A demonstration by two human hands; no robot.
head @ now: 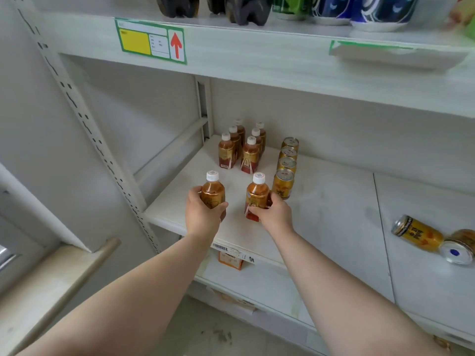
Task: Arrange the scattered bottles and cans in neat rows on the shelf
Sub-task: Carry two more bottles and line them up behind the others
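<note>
The left grip wraps round the left bottle, and the right grip wraps round the right bottle. Both are upright near the shelf front, at 6 o'clock from the two bottle rows. I think they are joining those rows. Next, slide each toward 12 o'clock, snug against its row. Fallen cans lie at 3 o'clock.

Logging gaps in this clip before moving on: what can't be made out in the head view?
Head view:
Lower label of the left bottle: covered by the left hand.
Lower label of the right bottle: covered by the right hand.
Rear bottles: mostly behind those in front.
Dark bottles on the upper shelf: cut off by the top edge.
Rightmost can: cut by the right edge.
Price tag print: too small, blurred.
</note>
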